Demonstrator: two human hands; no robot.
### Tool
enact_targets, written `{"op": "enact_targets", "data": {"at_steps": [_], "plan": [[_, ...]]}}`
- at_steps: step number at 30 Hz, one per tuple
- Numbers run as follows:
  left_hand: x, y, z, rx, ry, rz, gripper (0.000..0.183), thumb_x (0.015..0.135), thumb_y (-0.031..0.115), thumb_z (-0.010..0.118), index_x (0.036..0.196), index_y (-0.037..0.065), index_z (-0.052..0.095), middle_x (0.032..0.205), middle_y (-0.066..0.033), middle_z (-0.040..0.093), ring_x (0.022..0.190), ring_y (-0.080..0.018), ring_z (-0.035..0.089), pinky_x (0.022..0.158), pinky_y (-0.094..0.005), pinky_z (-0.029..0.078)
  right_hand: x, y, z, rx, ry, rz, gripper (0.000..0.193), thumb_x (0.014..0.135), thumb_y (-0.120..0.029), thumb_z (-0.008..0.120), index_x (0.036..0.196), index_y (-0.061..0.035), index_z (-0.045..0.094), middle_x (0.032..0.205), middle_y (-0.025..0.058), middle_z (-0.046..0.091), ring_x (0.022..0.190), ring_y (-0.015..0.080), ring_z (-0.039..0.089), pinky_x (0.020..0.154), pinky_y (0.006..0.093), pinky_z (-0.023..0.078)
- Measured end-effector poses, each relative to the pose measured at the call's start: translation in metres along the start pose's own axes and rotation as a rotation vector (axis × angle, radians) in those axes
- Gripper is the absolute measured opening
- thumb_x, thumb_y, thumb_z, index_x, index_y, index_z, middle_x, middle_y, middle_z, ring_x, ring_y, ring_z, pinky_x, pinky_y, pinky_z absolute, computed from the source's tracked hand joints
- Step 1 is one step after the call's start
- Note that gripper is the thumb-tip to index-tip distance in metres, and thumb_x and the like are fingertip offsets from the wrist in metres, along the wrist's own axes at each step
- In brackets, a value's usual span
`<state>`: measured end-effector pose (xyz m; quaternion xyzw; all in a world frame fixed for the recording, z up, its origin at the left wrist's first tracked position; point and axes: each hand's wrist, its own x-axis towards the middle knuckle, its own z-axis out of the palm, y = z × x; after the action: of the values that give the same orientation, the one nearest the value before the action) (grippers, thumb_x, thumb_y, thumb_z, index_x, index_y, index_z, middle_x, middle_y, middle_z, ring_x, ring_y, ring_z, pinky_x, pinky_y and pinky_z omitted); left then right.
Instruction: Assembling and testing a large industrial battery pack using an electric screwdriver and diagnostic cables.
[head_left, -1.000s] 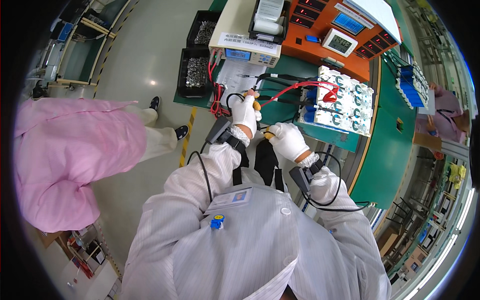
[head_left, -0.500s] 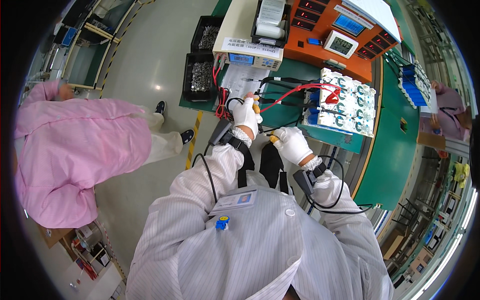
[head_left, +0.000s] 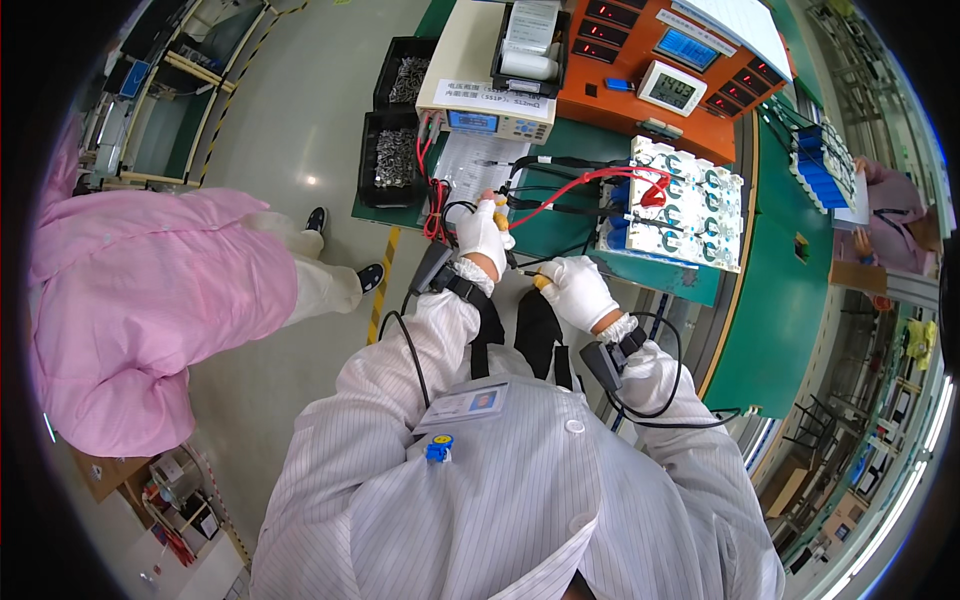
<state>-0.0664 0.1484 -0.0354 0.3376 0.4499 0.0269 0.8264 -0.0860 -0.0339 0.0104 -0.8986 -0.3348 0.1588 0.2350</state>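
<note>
My left hand (head_left: 480, 238), in a white glove with yellow-covered fingertips, is closed at the front edge of the green bench. Its fingers pinch a black cable (head_left: 508, 186), whose end they partly hide. Lower and to the right, my right hand (head_left: 577, 292), gloved alike, has thumb and forefinger pressed together beside a thin dark lead; what they pinch is too small to make out. Black cables and a red lead (head_left: 582, 180) run from near my left hand to a battery pack (head_left: 688, 205) with a white top and blue cells.
A beige meter (head_left: 480, 85) and an orange instrument box (head_left: 600, 95) stand behind. Two black bins (head_left: 392, 160) of metal parts sit at the left. A second pack (head_left: 825, 170) lies at the right. A person in pink (head_left: 165, 310) stands left; another is far right.
The whole view has shifted slightly. My left hand has come a little nearer to me, still closed; my right hand keeps its pinch. The pink-clad person's hand at left has gone from sight.
</note>
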Motion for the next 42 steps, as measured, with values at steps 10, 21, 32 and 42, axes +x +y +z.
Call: {"op": "enact_targets", "data": {"at_steps": [10, 21, 32, 42], "plan": [[-0.005, 0.009, 0.008, -0.027, 0.042, -0.045, 0.028, 0.098, 0.035, 0.058, 0.091, 0.008, 0.064, 0.060, -0.0001, 0.047, 0.039, -0.0110, 0.034, 0.037, -0.0278, 0.026, -0.001, 0.006, 0.006, 0.009, -0.012, 0.006, 0.019, 0.082, -0.023, 0.066, 0.091, -0.0065, 0.071, 0.084, 0.0120, 0.066, 0.083, 0.0316, 0.064, 0.083, 0.0427, 0.046], [0.006, 0.005, 0.000, -0.010, 0.037, -0.053, 0.029, 0.098, 0.039, 0.058, 0.097, 0.010, 0.063, 0.068, -0.0022, 0.055, 0.042, -0.0114, 0.040, 0.038, -0.0273, 0.027, 0.000, 0.004, 0.008, -0.084, 0.082, -0.049, 0.016, 0.081, -0.023, 0.066, 0.085, -0.0082, 0.070, 0.079, 0.0097, 0.066, 0.080, 0.0296, 0.064, 0.079, 0.0421, 0.045], [0.006, 0.006, 0.000, 0.001, 0.063, -0.042, 0.026, 0.098, 0.037, 0.058, 0.103, 0.012, 0.062, 0.081, -0.0047, 0.062, 0.051, -0.0133, 0.047, 0.039, -0.0287, 0.030, 0.000, 0.005, 0.009, -0.089, 0.091, -0.044, 0.016, 0.081, -0.023, 0.067, 0.086, -0.0085, 0.071, 0.079, 0.0097, 0.067, 0.079, 0.0298, 0.064, 0.079, 0.0418, 0.045], [0.012, 0.004, -0.002, 0.000, 0.089, -0.058, 0.025, 0.098, 0.037, 0.058, 0.105, 0.012, 0.062, 0.082, -0.0040, 0.060, 0.051, -0.0151, 0.048, 0.039, -0.0292, 0.031, -0.001, 0.006, 0.012, -0.093, 0.095, -0.045, 0.016, 0.083, -0.025, 0.066, 0.086, -0.0094, 0.071, 0.078, 0.0092, 0.066, 0.079, 0.0293, 0.064, 0.078, 0.0414, 0.045]]}}
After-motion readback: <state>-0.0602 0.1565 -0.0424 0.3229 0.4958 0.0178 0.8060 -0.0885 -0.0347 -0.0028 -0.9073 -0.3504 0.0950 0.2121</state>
